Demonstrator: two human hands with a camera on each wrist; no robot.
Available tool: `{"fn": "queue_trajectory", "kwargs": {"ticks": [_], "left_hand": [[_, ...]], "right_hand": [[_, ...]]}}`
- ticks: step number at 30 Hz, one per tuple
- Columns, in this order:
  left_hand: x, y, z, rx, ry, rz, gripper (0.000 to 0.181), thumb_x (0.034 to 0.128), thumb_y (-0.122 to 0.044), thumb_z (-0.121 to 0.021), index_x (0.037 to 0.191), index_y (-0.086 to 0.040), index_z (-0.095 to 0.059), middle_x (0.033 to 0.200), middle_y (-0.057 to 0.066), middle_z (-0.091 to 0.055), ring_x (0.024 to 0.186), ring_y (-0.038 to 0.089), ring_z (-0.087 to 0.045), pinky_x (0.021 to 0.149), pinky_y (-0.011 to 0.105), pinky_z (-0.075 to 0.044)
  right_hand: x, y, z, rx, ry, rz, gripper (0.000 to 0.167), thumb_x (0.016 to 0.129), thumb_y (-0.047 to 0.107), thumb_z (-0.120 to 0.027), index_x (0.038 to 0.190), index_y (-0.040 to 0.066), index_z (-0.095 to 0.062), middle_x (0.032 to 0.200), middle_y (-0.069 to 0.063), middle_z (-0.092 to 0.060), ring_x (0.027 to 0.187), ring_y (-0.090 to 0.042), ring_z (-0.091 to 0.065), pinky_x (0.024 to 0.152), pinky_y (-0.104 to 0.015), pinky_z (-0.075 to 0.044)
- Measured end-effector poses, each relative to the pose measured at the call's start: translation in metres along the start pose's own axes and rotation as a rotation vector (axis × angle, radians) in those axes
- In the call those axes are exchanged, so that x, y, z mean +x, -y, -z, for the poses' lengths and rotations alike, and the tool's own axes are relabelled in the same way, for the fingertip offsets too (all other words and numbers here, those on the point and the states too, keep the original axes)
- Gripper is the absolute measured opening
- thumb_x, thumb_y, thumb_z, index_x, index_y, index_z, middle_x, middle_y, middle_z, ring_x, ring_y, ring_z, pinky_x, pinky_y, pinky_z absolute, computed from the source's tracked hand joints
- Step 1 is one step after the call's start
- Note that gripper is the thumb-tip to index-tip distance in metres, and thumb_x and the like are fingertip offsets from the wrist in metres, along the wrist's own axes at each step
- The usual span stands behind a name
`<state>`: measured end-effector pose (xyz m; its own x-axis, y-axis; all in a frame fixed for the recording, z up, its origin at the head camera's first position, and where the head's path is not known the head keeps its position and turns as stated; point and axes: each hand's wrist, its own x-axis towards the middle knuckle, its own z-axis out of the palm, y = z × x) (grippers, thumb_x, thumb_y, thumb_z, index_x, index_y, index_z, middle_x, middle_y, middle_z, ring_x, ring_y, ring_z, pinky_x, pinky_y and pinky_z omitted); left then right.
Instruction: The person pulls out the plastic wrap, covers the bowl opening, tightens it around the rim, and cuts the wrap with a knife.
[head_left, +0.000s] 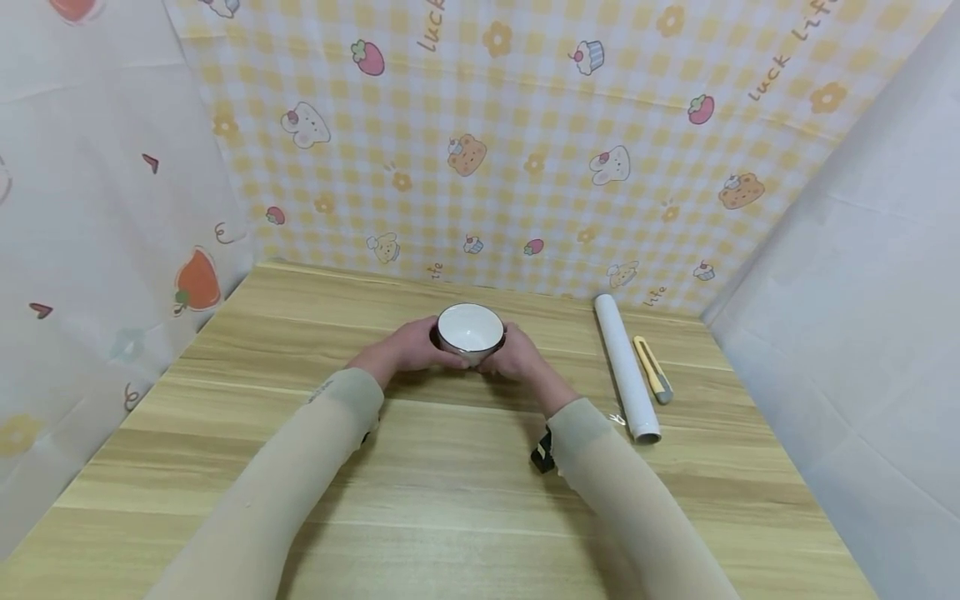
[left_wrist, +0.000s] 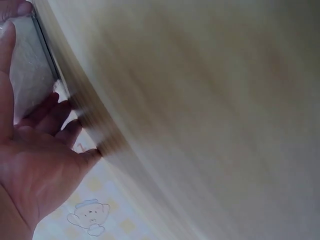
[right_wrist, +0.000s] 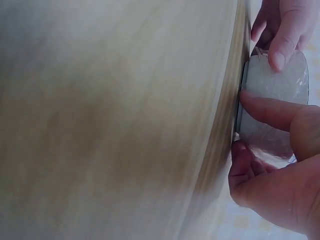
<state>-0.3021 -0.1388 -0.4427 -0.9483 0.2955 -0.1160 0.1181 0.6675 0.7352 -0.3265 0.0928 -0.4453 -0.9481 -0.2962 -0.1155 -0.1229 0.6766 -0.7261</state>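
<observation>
A white bowl [head_left: 470, 327] with a thin dark rim stands upright near the back middle of the wooden table, in the head view. Its sides look shiny and creased in the right wrist view, as if clear film [right_wrist: 270, 142] clings to them. My left hand [head_left: 417, 345] holds the bowl's left side, thumb in front, fingers round towards the back. From the other side my right hand [head_left: 514, 353] grips it, with the thumb [right_wrist: 267, 111] lying along the wall and the other fingers bent near the base. The fingers behind the bowl are partly hidden.
To the right lies a white roll of film [head_left: 628, 367], with a yellow utility knife [head_left: 653, 369] beside it. A checked cloth [head_left: 495, 208] hangs behind the table [head_left: 435, 467]. A small black device [head_left: 543, 454] shows under the right sleeve.
</observation>
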Motion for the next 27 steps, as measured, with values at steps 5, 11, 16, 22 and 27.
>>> {"fn": "queue_trajectory", "kwargs": {"ticks": [5, 11, 16, 22, 27], "left_hand": [[0.000, -0.001, -0.005, 0.103, -0.005, 0.004, 0.107, 0.0849, -0.065, -0.088, 0.160, -0.003, -0.044, 0.158, 0.019, -0.059, 0.148, 0.040, -0.055, 0.131, 0.059, -0.036], [-0.010, 0.006, -0.007, 0.106, 0.027, -0.002, 0.118, 0.0845, -0.064, -0.089, 0.167, 0.000, -0.032, 0.168, 0.024, -0.048, 0.157, 0.044, -0.044, 0.136, 0.066, -0.019], [-0.025, 0.015, 0.006, 0.056, 0.079, 0.020, 0.125, 0.0934, -0.059, -0.083, 0.172, 0.005, -0.011, 0.177, 0.032, -0.028, 0.166, 0.046, -0.027, 0.137, 0.060, -0.021], [-0.051, 0.020, 0.030, 0.272, 0.045, -0.077, 0.116, 0.0983, -0.061, -0.076, 0.173, 0.005, -0.015, 0.178, 0.031, -0.024, 0.166, 0.050, -0.024, 0.136, 0.063, -0.021], [-0.075, 0.024, 0.037, 0.490, -0.013, -0.125, 0.125, 0.0921, -0.080, -0.069, 0.175, -0.004, -0.015, 0.183, 0.026, -0.009, 0.168, 0.053, -0.008, 0.136, 0.069, -0.010]], "right_hand": [[-0.010, 0.004, -0.003, -0.049, -0.017, -0.010, 0.060, 0.083, 0.005, -0.089, 0.136, -0.007, -0.061, 0.103, -0.019, -0.075, 0.085, -0.024, -0.069, 0.090, -0.035, -0.057], [-0.022, 0.000, -0.001, -0.064, 0.005, -0.059, 0.083, 0.088, 0.007, -0.088, 0.156, -0.009, -0.042, 0.123, -0.023, -0.068, 0.110, -0.031, -0.065, 0.107, -0.043, -0.054], [-0.040, 0.000, 0.018, -0.333, 0.056, -0.006, 0.073, 0.101, 0.025, -0.078, 0.160, -0.002, -0.046, 0.154, -0.024, -0.056, 0.142, -0.036, -0.057, 0.123, -0.051, -0.048], [-0.063, -0.005, 0.050, -0.476, 0.032, 0.110, 0.081, 0.107, 0.056, -0.063, 0.168, 0.007, -0.041, 0.174, -0.022, -0.039, 0.162, -0.045, -0.037, 0.130, -0.062, -0.037], [-0.076, -0.021, 0.064, -0.577, 0.006, 0.172, 0.104, 0.099, 0.078, -0.058, 0.177, 0.017, -0.023, 0.184, -0.019, -0.014, 0.170, -0.047, -0.015, 0.135, -0.069, -0.020]]}}
